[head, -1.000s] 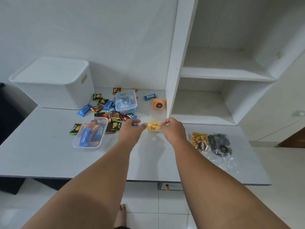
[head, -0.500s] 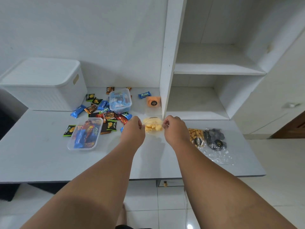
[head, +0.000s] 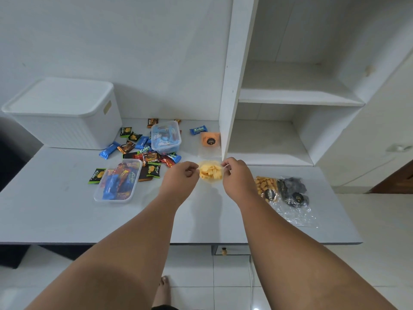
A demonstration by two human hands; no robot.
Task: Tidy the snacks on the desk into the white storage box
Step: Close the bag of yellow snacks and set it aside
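The left hand and right hand each pinch one edge of a clear bag of yellow snacks held between them. It seems lifted just off the surface, though that is unclear. The lidded white box stands well left of the left hand.

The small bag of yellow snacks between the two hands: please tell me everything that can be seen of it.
The bag of yellow snacks is a small clear plastic pouch filled with pale yellow chunky pieces. The left hand pinches its left edge and the right hand its right edge. It seems lifted slightly above the desk, near the shelf panel. No label shows.
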